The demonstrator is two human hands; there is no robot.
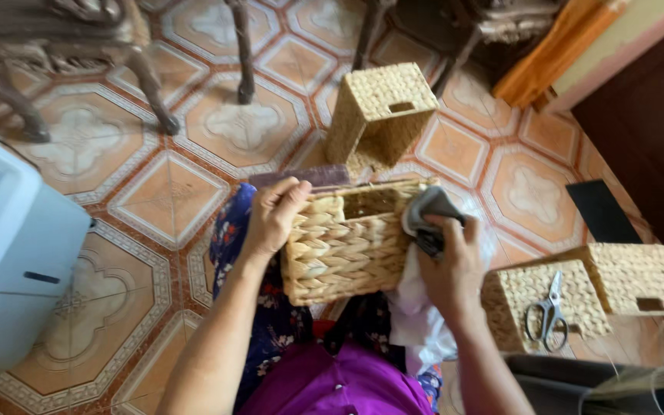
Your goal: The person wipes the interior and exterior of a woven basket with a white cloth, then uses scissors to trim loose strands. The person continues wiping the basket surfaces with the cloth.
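Basically, left hand (274, 215) grips the woven basket (343, 242) steady over the lap while right hand (447, 265) clutches a grey cloth (428, 211) at its rim; best wiping firmly, basket braced, I'd judge.

The patterned tile floor (170, 196) serves as landmark. On it, toward the top centre, 1 woven basket (382, 111) stands tilted. At its right side 2 more woven baskets (589, 296) sit side by side, with scissors (547, 311) lying on the nearer one. A white appliance (9, 253) occupies its left edge, and dark wooden chair legs (147, 81) rise at its top left.
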